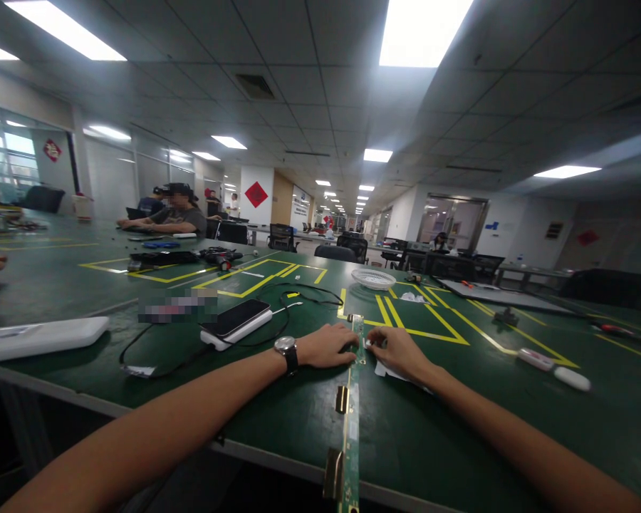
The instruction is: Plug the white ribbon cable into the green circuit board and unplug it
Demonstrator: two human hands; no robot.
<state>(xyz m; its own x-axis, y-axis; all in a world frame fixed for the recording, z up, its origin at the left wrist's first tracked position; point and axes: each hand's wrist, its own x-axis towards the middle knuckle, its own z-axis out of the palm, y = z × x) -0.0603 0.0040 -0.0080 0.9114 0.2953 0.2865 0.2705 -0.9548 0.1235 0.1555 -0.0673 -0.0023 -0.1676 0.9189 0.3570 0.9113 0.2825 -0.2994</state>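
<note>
Circuit board (354,392) — between both hands (328,345).

My left forearm (165,427) slants in from the near left, left hand (328,345) palm down; my right forearm (507,434) from the near right, right hand (399,352) curled inward.

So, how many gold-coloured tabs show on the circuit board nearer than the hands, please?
2: upper tab nearer the left hand, lower tab near the picture's bottom edge. The circuit board leaves the frame; more may be hidden.
</note>
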